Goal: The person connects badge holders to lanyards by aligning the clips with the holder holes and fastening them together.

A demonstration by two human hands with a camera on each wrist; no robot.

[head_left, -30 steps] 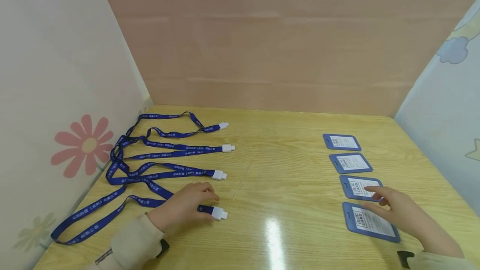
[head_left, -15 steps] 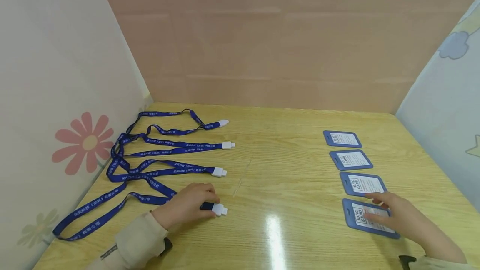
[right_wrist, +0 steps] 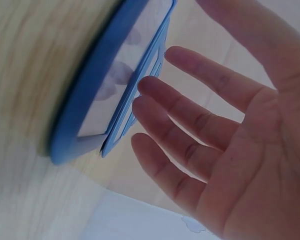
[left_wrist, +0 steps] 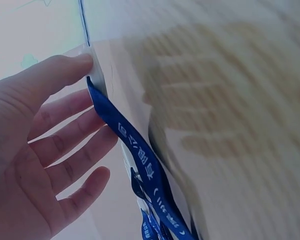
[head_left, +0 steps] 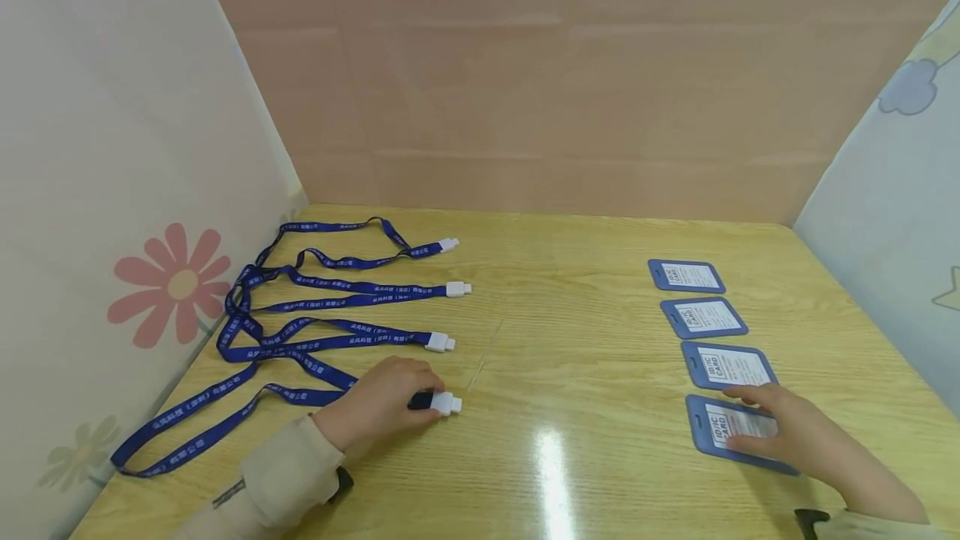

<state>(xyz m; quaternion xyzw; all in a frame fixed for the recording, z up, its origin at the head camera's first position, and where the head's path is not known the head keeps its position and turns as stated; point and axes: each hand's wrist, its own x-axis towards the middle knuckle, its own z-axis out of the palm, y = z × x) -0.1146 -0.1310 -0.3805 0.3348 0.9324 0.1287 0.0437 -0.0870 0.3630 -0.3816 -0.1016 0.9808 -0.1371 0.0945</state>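
Observation:
My left hand (head_left: pixel 386 402) pinches the end of the nearest blue lanyard (head_left: pixel 300 397) by its white plastic buckle (head_left: pixel 446 404). In the left wrist view the thumb lies on that buckle (left_wrist: pixel 96 72), and the other fingers spread loosely behind the strap. My right hand (head_left: pixel 798 436) hovers at the nearest blue badge holder (head_left: pixel 738 433), thumb and fingers apart. In the right wrist view its fingers (right_wrist: pixel 190 125) are relaxed, beside the holder's face (right_wrist: pixel 115 75). Whether the thumb touches the holder cannot be told.
More blue lanyards (head_left: pixel 348 301) lie in rows at the left, their straps overlapping near the wall. Further badge holders (head_left: pixel 705 317) form a column on the right. The wooden table (head_left: pixel 570 340) meets walls at the left, right and back.
My left hand has closed on the lanyard's end, and the buckle has shifted slightly up and right. My right hand has drawn back from the second holder, with thumb and fingers wider apart.

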